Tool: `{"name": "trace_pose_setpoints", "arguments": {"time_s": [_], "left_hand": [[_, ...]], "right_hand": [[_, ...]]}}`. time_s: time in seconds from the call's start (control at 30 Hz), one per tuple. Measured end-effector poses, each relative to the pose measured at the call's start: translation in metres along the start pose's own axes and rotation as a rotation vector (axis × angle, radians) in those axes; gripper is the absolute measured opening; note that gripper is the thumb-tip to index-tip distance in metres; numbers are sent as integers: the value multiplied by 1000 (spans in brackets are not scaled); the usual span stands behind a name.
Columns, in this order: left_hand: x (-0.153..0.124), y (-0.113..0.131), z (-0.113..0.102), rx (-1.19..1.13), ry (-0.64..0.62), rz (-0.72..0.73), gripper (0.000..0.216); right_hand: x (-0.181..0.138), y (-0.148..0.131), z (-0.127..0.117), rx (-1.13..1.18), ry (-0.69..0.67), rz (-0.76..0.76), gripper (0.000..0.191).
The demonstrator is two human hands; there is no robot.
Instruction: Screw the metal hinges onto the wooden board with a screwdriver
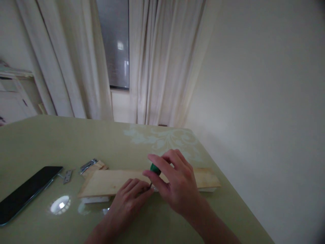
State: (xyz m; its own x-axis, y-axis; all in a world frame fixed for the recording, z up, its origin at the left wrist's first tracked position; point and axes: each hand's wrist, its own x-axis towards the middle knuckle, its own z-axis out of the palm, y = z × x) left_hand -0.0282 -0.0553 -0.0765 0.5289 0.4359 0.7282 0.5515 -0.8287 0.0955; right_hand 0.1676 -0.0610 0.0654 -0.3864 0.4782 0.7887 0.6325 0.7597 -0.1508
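My right hand (175,181) is closed round a green-handled screwdriver (155,169), held upright with its tip down on a long pale wooden board (106,183). My left hand (133,195) rests on the board's near edge beside the tip, fingers curled and pinched close to it; what they pinch is hidden. The board lies flat across the green table (63,142), raised on white blocks (93,200).
A dark phone (25,191) lies at the left. A small metal hinge (67,176) and more metal hardware on a small wooden piece (92,166) sit behind the board's left end. Curtains, a window and a wall stand beyond the table's far and right edges.
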Motion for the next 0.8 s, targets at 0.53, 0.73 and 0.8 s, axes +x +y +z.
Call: {"name": "trace_pose_setpoints", "arguments": {"time_s": [0.53,0.73,0.8], "left_hand": [[3,1,0,-9,3,8,32],[1,-1,4,16,9,28,34],[1,-1,5,23,22,35,34]], "right_hand": [[2,2,-11,85,-152,37,46],[-2,6,-3,42,-52,24,22],[-2,5,-1,-28,-19,8,23]]}}
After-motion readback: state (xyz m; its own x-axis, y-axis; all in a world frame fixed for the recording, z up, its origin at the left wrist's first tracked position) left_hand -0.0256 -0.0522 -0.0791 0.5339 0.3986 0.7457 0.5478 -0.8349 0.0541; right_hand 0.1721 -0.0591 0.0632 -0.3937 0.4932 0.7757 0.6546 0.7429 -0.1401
